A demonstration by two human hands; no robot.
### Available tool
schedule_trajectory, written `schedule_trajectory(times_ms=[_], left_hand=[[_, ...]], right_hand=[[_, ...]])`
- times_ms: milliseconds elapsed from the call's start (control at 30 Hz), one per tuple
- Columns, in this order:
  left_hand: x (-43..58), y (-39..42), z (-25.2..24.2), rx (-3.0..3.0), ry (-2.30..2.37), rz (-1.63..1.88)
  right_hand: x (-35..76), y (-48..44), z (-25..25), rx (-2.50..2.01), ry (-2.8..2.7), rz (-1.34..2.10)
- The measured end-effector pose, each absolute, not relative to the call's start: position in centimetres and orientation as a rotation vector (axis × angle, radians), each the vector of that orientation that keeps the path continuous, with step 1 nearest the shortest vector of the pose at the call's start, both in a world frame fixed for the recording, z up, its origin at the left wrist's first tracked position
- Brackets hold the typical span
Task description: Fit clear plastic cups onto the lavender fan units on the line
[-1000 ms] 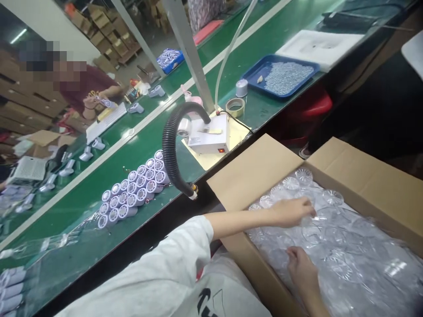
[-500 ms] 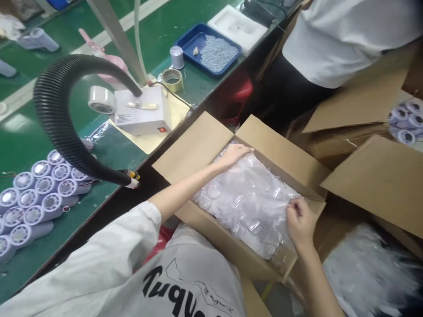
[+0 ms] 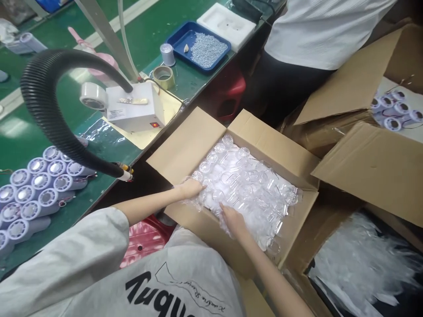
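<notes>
An open cardboard box (image 3: 185, 149) beside the bench holds a clear plastic bag (image 3: 261, 189) full of several round transparent parts. My left hand (image 3: 190, 188) rests at the near left corner of the bag, fingers curled onto the plastic. My right hand (image 3: 232, 220) presses on the near edge of the bag, fingers closed on the film. Both hands lie inside the box close to my body.
A green bench (image 3: 39, 132) carries rows of white cylinders (image 3: 36, 185), a black corrugated hose (image 3: 49, 110), a white device (image 3: 135, 108), tape rolls (image 3: 163, 75) and a blue tray of small parts (image 3: 198, 44). Another person (image 3: 317, 26) stands behind. More cardboard boxes (image 3: 373, 163) are to the right.
Both hands have drawn in from the far and right edges of the bag to its near left corner. The plastic now lies flatter, showing the round parts.
</notes>
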State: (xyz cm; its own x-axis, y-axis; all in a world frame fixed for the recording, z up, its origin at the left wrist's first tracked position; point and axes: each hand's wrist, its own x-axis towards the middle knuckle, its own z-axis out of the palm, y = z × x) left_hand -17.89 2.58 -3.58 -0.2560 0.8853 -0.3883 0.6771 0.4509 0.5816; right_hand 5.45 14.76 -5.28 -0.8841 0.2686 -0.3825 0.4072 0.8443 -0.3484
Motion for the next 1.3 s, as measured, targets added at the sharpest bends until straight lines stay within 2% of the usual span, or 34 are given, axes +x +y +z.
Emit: schedule_trajectory(times_ms=[133, 300, 533, 700, 967, 1300], left_hand=[[-17.4, 3.0, -4.5, 1.366, 1.995, 0.27], [-16.9, 2.3, -4.7, 1.398, 2.0, 0.328], [-15.8, 1.7, -3.2, 1.211, 2.056, 0.697], [-12.5, 4.0, 0.1, 1.071, 2.0, 1.007], [-9.5, 8.1, 0.2, 0.807, 1.757, 1.196], [-11.7, 7.2, -1.5, 0.511, 1.558, 1.49]], right_hand=[[6.0, 16.0, -5.9, 0.537, 2.772, -0.739], [8.3, 18.9, -3.9, 0.709, 2.901, -0.893], [12.3, 22.3, 1.9, 1.045, 3.0, -0.897], [10.5, 22.3, 4.1, 1.045, 2.991, -0.969], [3.4, 20.0, 4.4, 0.836, 2.978, -1.155], [-0.5, 21.3, 2.8, 1.037, 2.893, -1.249]])
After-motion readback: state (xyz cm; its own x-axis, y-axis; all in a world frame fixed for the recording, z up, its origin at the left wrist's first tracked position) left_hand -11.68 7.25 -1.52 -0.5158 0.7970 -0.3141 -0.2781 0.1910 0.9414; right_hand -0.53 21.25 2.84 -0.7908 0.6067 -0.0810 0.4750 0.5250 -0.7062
